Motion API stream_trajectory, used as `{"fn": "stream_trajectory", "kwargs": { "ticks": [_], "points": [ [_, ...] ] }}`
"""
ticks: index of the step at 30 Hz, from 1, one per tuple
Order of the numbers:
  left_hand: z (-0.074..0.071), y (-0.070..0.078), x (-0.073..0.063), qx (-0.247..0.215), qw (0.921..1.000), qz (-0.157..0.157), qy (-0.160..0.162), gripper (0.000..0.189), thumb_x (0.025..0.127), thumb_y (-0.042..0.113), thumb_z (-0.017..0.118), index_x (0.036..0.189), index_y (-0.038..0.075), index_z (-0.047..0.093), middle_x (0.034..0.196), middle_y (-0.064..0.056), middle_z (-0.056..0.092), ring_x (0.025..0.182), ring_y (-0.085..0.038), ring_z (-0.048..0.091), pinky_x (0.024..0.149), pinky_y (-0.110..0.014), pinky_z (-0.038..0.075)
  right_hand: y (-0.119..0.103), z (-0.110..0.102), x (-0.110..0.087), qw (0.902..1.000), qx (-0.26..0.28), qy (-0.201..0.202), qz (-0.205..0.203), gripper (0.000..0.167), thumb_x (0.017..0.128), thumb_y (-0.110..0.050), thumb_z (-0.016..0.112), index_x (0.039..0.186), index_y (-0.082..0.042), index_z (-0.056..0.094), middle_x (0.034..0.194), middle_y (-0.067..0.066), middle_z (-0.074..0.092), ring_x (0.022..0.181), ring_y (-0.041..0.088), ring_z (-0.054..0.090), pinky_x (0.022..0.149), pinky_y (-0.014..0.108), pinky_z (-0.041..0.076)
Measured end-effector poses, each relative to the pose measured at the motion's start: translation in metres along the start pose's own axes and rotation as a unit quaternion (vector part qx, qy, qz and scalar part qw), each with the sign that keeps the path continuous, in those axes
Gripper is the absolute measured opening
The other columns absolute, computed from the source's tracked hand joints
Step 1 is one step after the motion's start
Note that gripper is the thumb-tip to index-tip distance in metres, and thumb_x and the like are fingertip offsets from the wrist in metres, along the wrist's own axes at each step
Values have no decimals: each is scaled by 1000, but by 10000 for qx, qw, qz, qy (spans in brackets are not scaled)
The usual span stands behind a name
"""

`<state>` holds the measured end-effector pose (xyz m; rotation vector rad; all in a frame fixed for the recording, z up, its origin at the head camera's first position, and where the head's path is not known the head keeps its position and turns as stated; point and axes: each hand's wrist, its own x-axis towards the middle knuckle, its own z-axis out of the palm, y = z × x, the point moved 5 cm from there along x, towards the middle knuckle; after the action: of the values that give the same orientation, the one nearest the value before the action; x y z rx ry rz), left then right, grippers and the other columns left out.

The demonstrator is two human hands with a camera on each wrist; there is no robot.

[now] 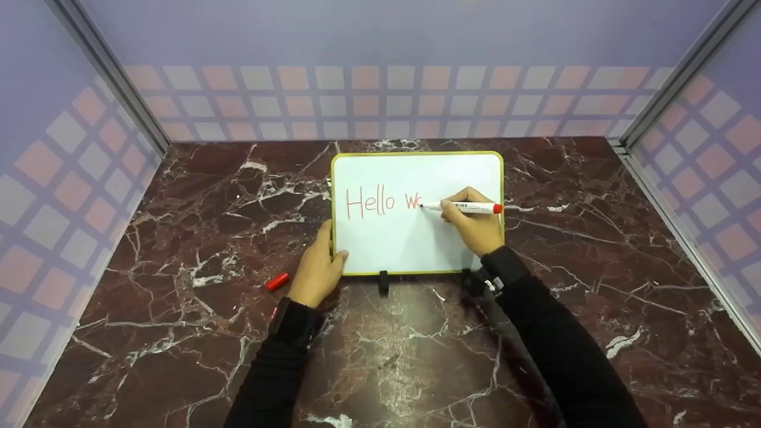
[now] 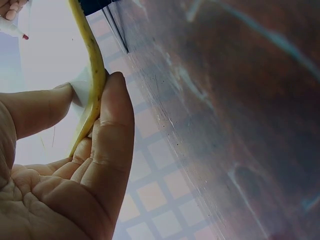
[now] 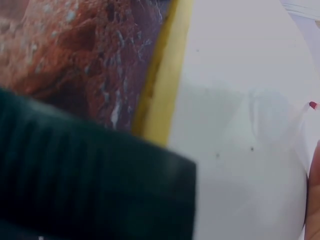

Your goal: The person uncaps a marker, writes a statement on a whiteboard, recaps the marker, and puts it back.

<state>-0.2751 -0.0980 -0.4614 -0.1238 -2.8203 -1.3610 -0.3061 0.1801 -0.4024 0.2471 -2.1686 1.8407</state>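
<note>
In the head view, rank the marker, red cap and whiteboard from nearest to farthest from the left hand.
1. Whiteboard, gripped at its left edge by the left hand.
2. Red cap, left of that hand.
3. Marker, farther right, in the right hand.

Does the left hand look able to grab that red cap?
Probably yes: the red cap lies close beside the left hand with nothing visible between, though that hand would likely have to release the whiteboard first.

An uncapped white marker (image 1: 475, 207) meets red lettering (image 1: 379, 200) on a yellow-rimmed whiteboard (image 1: 389, 241).
</note>
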Motion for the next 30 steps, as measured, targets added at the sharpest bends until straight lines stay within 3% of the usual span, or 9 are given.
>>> {"fn": "stream_trajectory", "kwargs": {
  "ticks": [7, 19, 30],
  "points": [
    [-1, 0, 0, 97, 9999, -37, 20, 68, 95, 9, 59, 153, 1, 25, 139, -27, 53, 126, -39, 54, 106, -50, 43, 2, -2, 1, 9995, 107, 275, -57, 11, 87, 1, 67, 77, 2, 63, 65, -5, 67, 62, 6, 64, 61, 18, 54],
    [1, -1, 0, 38, 9999, -139, -13, 69, 95, 10, 59, 154, 2, 24, 130, -26, 60, 119, -37, 59, 102, -49, 46, 2, -1, 0, 9989, 211, 421, -68, 9, 87, 2, 67, 80, 6, 63, 67, -1, 67, 63, 9, 64, 62, 20, 54],
    [0, 1, -1, 49, 10000, -76, -7, 69, 96, 10, 59, 154, 2, 24, 135, -26, 57, 120, -37, 59, 102, -48, 47, -1, 0, 1, 9987, 213, 442, -127, 9, 87, 1, 67, 80, 7, 63, 70, 0, 68, 65, 9, 65, 65, 22, 57]
  ]
}}
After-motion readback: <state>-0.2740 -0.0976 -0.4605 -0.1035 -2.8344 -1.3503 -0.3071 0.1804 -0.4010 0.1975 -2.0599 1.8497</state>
